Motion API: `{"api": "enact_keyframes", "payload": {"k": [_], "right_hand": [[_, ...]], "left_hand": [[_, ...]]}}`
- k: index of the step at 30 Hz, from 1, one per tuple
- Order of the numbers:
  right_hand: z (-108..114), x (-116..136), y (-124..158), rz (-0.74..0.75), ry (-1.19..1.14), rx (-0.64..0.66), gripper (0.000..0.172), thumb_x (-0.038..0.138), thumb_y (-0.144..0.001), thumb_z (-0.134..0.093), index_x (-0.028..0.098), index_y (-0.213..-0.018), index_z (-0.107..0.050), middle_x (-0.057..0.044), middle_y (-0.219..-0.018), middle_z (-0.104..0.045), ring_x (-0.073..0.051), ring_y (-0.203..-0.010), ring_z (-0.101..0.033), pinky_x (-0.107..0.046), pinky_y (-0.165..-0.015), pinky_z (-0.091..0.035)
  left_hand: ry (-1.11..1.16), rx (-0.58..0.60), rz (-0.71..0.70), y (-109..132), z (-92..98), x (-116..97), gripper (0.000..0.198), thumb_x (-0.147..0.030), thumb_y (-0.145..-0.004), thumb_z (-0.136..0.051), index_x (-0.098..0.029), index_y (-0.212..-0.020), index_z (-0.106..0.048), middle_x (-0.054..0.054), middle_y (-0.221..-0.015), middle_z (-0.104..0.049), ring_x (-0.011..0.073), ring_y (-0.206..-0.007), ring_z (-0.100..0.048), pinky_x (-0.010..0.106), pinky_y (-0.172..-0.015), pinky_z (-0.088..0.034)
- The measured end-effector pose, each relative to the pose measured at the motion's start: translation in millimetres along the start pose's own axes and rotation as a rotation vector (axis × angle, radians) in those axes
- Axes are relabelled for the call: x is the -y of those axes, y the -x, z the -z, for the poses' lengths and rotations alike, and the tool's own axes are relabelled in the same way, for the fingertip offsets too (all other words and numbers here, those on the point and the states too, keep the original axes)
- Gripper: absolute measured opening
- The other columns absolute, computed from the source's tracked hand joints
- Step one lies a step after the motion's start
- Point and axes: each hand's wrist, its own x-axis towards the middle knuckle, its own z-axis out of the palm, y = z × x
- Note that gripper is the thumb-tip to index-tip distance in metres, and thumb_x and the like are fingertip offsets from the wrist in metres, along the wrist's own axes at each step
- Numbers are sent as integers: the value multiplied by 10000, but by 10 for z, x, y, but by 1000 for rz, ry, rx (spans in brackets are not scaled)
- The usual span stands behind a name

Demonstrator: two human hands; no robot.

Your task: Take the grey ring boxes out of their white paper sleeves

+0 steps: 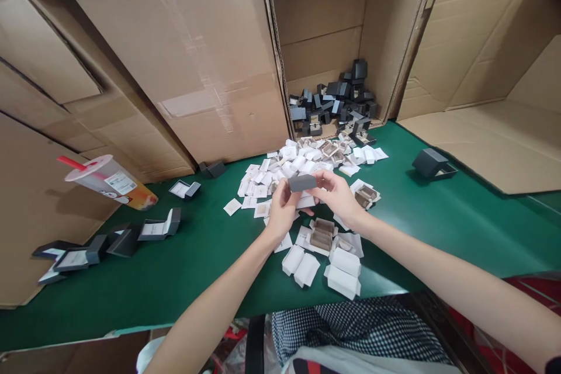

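Between both my hands, above the near side of a heap of white paper inserts (280, 166), is a small dark grey box (302, 183). My left hand (283, 204) grips its left end with thumb and fingers. At its right end, my right hand (335, 194) is closed on the same box. A white piece shows just under the box; whether it belongs to it I cannot tell. Below my hands lie folded white card inserts (343, 273), and an insert with a brown inside (322, 235).
Several open dark boxes (160, 226) lie along the left. A drink cup with a red straw (114, 181) leans by the cardboard. Many dark boxes (337, 99) are piled inside a carton at the back. Another dark box (433, 163) sits right on the green table (421, 228).
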Motion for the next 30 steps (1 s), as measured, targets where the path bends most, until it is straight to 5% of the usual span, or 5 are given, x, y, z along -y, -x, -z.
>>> {"api": "enact_keyframes", "payload": {"k": [8,13,22,26,30], "right_hand": [[-23,-7,8,-39,-51,28,345,433,-651,-751,206,-784,-528,41,-691,-506,-112,-583,-487,-276,-547,-437],[17,-30,-18,26,-22,38,330,454,-712,-702,211,-832,-515,15,-770,-544,-117,-618,-502,-266,-529,-445],[293,163,-104,46,197,147,505,428,-727,-705,242,-1139,-483,-41,-1046,-546,-140,-776,-588,-296,-677,-506],[489,158,-155,60,178,69,408,464,-761,-667,222,-1067,-550,-44,-1005,-588,-136,-747,-590,-288,-663,-509],[624,67,-229,51,188,-94,384,484,-710,-712,197,-946,-613,-42,-914,-622,-137,-692,-590,-283,-627,-506]], "left_hand": [[-41,-3,2,-17,47,6,316,-431,-774,-671,-187,-899,-512,47,-956,-638,187,-723,-671,286,-513,-580],[-80,98,11,-19,43,-92,401,-408,-752,-698,-179,-1041,-539,74,-1048,-628,190,-778,-671,327,-613,-611],[-177,29,-40,-81,123,-99,433,-441,-728,-706,-166,-1027,-554,64,-922,-615,188,-765,-640,271,-515,-576],[-261,8,-52,114,419,-218,418,-445,-756,-669,-184,-1055,-539,72,-942,-635,219,-836,-654,301,-586,-578],[-764,-82,-82,501,1027,-407,358,-458,-795,-603,-192,-1034,-575,56,-912,-672,231,-830,-654,355,-718,-545]]}}
